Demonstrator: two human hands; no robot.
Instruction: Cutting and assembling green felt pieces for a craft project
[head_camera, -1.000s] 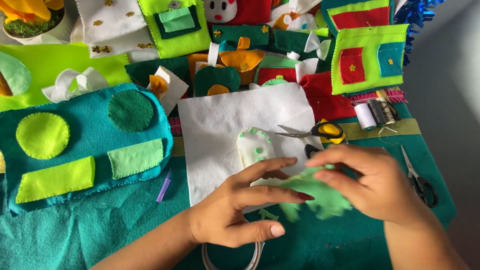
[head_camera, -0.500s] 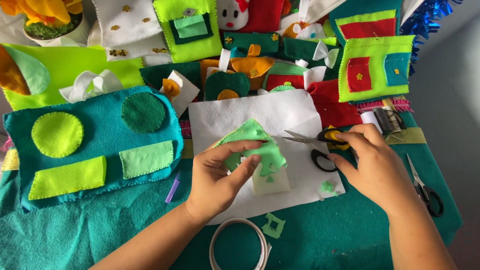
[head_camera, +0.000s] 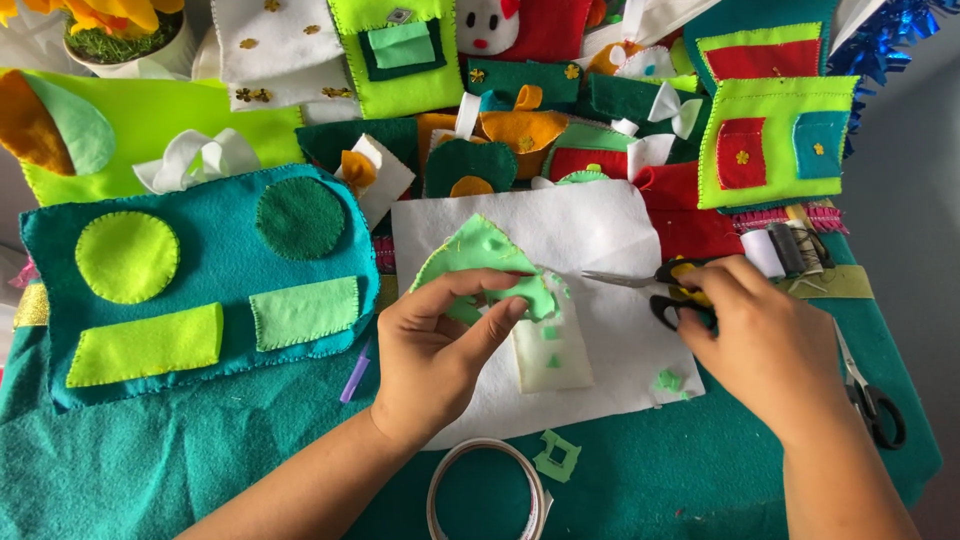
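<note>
My left hand (head_camera: 440, 345) pinches a light green felt piece (head_camera: 465, 255) between thumb and fingers. It holds the piece against the top of a small white felt house shape (head_camera: 552, 355). Both rest on a white felt sheet (head_camera: 600, 225) spread over the teal table cover. My right hand (head_camera: 765, 335) is to the right, its fingers closed around the yellow and black handles of a pair of scissors (head_camera: 672, 283). The blades lie on the sheet and point left toward the green piece.
A teal felt panel (head_camera: 220, 270) with green circles and rectangles lies at the left. A tape ring (head_camera: 488, 490) and a green scrap (head_camera: 556, 456) sit near the front edge. A second pair of scissors (head_camera: 872, 400) is at the right, thread spools (head_camera: 782, 250) behind, and several felt pieces at the back.
The green felt piece went from both hands near the front to my left hand alone, over the white shape. My right hand let go and moved right onto the scissors.
</note>
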